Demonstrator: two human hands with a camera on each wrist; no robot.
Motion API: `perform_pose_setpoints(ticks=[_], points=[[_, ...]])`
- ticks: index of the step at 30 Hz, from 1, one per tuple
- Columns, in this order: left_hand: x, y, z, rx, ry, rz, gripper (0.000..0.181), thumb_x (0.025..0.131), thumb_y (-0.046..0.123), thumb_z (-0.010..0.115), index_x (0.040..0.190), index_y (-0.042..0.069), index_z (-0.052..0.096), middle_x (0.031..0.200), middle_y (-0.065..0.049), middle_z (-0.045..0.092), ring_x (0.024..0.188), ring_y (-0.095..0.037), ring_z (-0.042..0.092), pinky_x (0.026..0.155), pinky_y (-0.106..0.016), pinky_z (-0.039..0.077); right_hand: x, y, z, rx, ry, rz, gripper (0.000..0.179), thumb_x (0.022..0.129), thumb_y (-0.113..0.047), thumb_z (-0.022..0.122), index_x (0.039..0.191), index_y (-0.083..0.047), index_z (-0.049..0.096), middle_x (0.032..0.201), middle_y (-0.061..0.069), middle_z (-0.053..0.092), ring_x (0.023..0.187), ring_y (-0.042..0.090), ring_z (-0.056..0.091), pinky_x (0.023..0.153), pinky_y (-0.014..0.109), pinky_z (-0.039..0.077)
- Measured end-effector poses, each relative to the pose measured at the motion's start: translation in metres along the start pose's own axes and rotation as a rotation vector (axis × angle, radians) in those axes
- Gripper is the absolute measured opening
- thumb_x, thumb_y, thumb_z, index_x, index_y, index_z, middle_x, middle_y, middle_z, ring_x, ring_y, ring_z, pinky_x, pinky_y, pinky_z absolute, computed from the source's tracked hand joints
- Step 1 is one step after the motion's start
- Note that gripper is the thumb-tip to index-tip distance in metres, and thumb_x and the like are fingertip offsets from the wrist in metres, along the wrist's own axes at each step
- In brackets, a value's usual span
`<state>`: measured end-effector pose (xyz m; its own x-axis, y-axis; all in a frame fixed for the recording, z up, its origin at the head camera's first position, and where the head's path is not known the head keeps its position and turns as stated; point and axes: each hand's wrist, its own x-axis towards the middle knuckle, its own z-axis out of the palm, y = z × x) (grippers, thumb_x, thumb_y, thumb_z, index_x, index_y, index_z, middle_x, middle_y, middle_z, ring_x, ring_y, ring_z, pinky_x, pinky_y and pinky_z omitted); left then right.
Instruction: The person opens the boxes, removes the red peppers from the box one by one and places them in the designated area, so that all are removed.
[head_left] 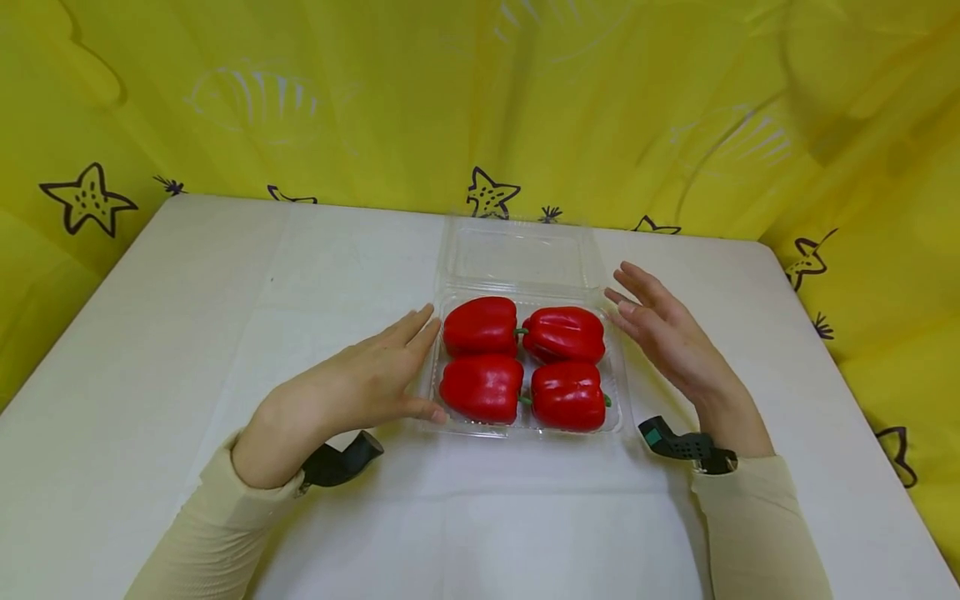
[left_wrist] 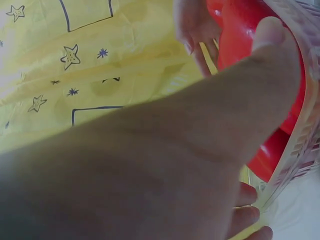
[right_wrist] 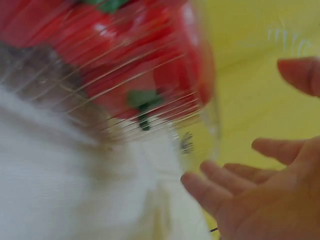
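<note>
A clear plastic clamshell box [head_left: 495, 432] lies on the table with its lid [head_left: 521, 254] folded back, away from me. Several red bell peppers fill it in two rows: back left [head_left: 480, 325], back right [head_left: 564, 335], front left [head_left: 482, 388] and front right [head_left: 567, 396]. Along the box's left side lies my left hand [head_left: 375, 375], its fingers extended and its thumb [left_wrist: 270, 55] at the rim beside a pepper. My right hand [head_left: 667, 337] hovers by the back right corner, fingers spread loosely, palm facing the box and nothing held.
A white cloth covers the table [head_left: 150, 350]. Behind it and along both sides hangs a yellow curtain [head_left: 375, 108] printed with starfish. Dark camera mounts sit on the left wrist [head_left: 341, 462] and the right wrist [head_left: 682, 446].
</note>
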<state>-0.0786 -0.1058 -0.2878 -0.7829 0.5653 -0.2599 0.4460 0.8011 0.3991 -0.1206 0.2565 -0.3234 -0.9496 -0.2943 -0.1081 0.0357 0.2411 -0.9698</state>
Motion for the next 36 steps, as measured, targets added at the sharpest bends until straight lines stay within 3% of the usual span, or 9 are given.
perform_pose_setpoints(ticks=[5,7,9,12,15,20,28,36], points=[[0.006,-0.003,0.001,-0.016,0.042,0.037,0.111,0.079,0.05,0.079,0.156,-0.003,0.019,0.166,-0.019,0.013,0.154,-0.036,0.015,0.121,-0.048,0.028,-0.008,-0.019,0.002,-0.306,0.127,-0.026,0.063,0.102,-0.03,0.053,0.157,-0.022,0.024,0.163,0.0,0.025,0.148,0.027,0.033,0.117,0.039,0.036],[0.009,-0.004,0.004,-0.026,0.062,0.059,0.114,0.077,0.052,0.079,0.156,-0.003,0.019,0.166,-0.019,0.014,0.153,-0.037,0.016,0.121,-0.049,0.028,-0.013,-0.028,0.005,-0.364,0.141,-0.06,0.062,0.102,-0.025,0.055,0.156,-0.018,0.027,0.162,0.001,0.027,0.148,0.028,0.032,0.116,0.038,0.036],[0.012,-0.004,0.005,-0.034,0.075,0.071,0.115,0.076,0.054,0.08,0.156,-0.002,0.018,0.165,-0.02,0.015,0.153,-0.038,0.017,0.121,-0.05,0.028,-0.018,-0.036,0.01,-0.399,0.139,-0.107,0.061,0.1,-0.019,0.058,0.155,-0.015,0.029,0.16,0.004,0.029,0.147,0.03,0.031,0.118,0.046,0.033],[0.015,-0.005,0.007,-0.039,0.072,0.067,0.118,0.076,0.057,0.079,0.157,-0.002,0.017,0.166,-0.019,0.014,0.153,-0.038,0.016,0.12,-0.051,0.028,-0.023,-0.047,0.016,-0.473,0.109,-0.191,0.06,0.098,-0.014,0.06,0.152,-0.011,0.034,0.157,0.009,0.033,0.145,0.035,0.03,0.117,0.06,0.028],[0.017,-0.006,0.008,-0.022,0.067,0.06,0.12,0.075,0.06,0.078,0.157,-0.002,0.016,0.166,-0.019,0.013,0.153,-0.038,0.015,0.12,-0.054,0.028,-0.025,-0.057,0.024,-0.596,0.06,-0.233,0.057,0.097,-0.016,0.062,0.149,-0.009,0.039,0.153,0.012,0.038,0.142,0.037,0.033,0.113,0.065,0.031],[0.02,-0.005,0.009,0.024,0.06,0.037,0.128,0.069,0.067,0.078,0.157,-0.001,0.014,0.167,-0.017,0.011,0.155,-0.034,0.01,0.121,-0.058,0.024,-0.024,-0.062,0.036,-0.785,-0.061,-0.186,0.052,0.096,-0.02,0.064,0.144,-0.008,0.047,0.148,0.012,0.045,0.138,0.035,0.042,0.11,0.062,0.038],[0.021,0.001,0.011,0.03,0.059,0.042,0.132,0.066,0.065,0.081,0.157,-0.002,0.013,0.167,-0.018,0.008,0.155,-0.034,0.006,0.121,-0.058,0.022,-0.012,-0.047,0.046,-0.867,-0.127,-0.176,0.051,0.092,-0.015,0.069,0.139,-0.003,0.051,0.14,0.016,0.052,0.127,0.035,0.051,0.101,0.054,0.051],[0.022,0.002,0.012,0.04,0.062,0.033,0.133,0.066,0.065,0.082,0.157,-0.003,0.013,0.166,-0.019,0.008,0.155,-0.034,0.007,0.122,-0.056,0.023,-0.001,-0.036,0.05,-0.845,-0.083,-0.167,0.059,0.087,-0.02,0.076,0.138,-0.001,0.052,0.135,0.016,0.053,0.124,0.033,0.048,0.092,0.05,0.056]])
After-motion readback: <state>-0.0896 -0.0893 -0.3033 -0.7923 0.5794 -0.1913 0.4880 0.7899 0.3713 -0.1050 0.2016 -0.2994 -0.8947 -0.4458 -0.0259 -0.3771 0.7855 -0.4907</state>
